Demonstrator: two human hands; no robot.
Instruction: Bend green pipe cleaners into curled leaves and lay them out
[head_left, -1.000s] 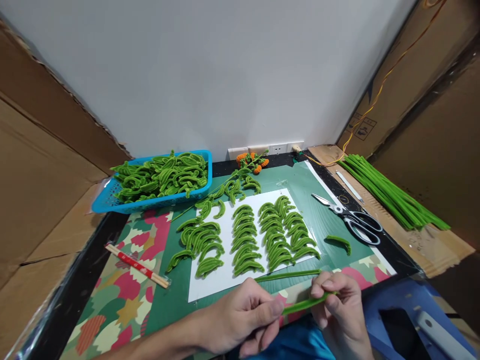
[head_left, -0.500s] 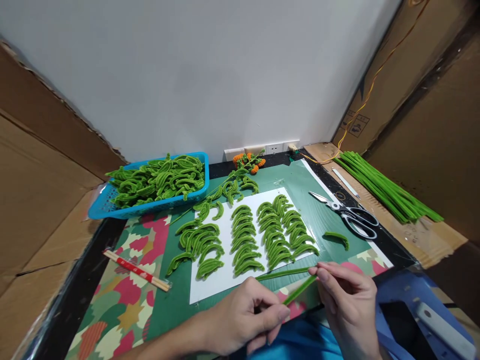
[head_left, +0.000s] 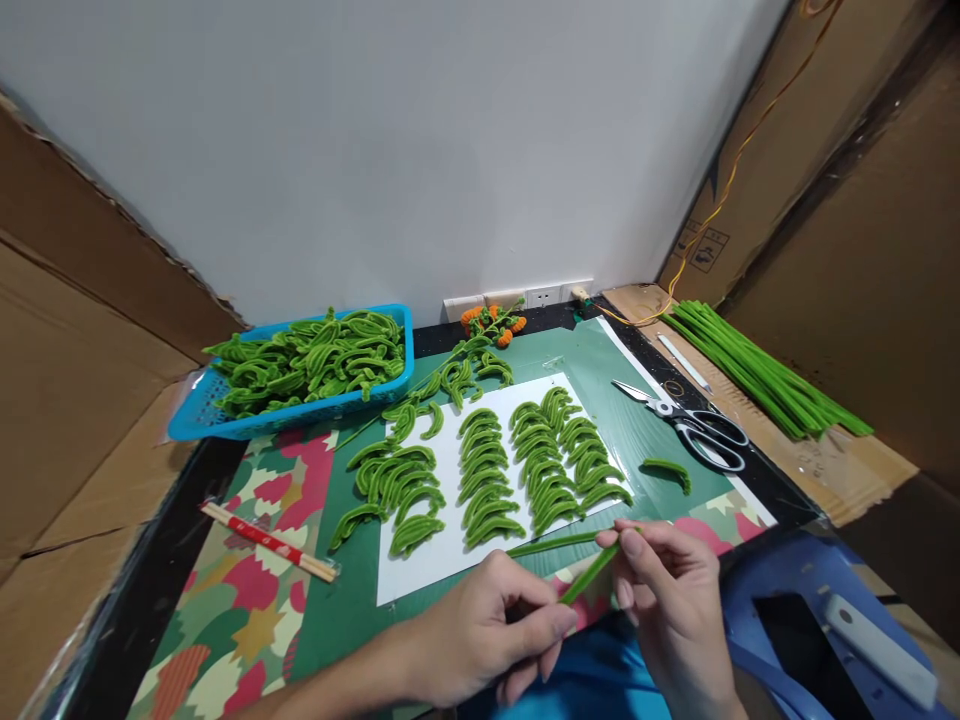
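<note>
1. Left hand [head_left: 506, 625]: thumb and fingers pinching lower end of green strip [head_left: 592, 573]
2. Strip: between both hands, over near side of counter [head_left: 789, 502]; long axis diagonal, upper end pointing right and away
3. Right hand [head_left: 667, 590]: fingertips gripping upper end

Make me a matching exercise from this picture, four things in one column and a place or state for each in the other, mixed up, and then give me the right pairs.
Column one:
1. scissors
2. chopsticks
3. basket
4. nearest green strip

Column two:
A. pinched between the left hand and the right hand
B. at the back left, heaped with curved green pieces
C. lying to the right of the white sheet
D. wrapped partly in red

Right pairs: 1-C, 2-D, 3-B, 4-A.
</note>
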